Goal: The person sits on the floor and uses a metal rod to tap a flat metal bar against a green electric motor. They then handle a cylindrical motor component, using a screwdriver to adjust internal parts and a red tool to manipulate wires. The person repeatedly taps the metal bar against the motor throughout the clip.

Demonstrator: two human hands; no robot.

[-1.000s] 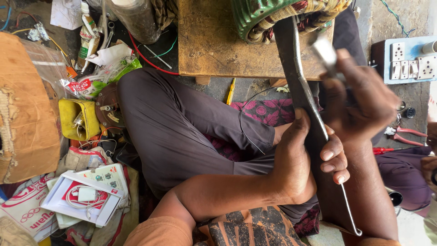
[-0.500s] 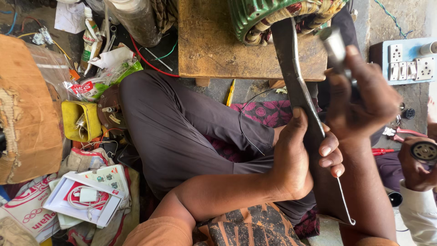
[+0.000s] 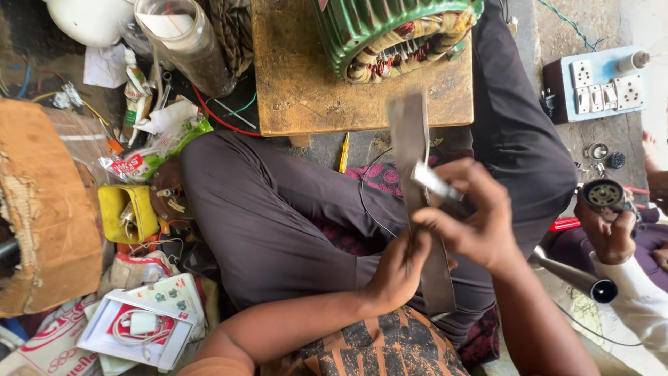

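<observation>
I sit cross-legged in grey trousers. My left hand [image 3: 398, 268] grips a long flat grey strip [image 3: 412, 150] near its lower half, holding it upright over my lap. My right hand [image 3: 476, 219] is closed on a small silver metal tool [image 3: 433, 181] pressed against the strip's face. Beyond the strip, a green motor stator [image 3: 390, 35] with copper windings rests on a low wooden stool [image 3: 292, 90].
Another person's hand [image 3: 609, 230] at right holds a round metal part; a metal tube [image 3: 574, 277] lies below it. A blue socket board [image 3: 598, 87] is upper right. A yellow screwdriver [image 3: 343, 153], yellow box [image 3: 125, 212], cardboard [image 3: 42, 209] and packets crowd the left.
My right hand came down from the strip's top toward its middle, bringing the silver tool with it. The view shifted so the stool and stator show more; another person's hand entered at right.
</observation>
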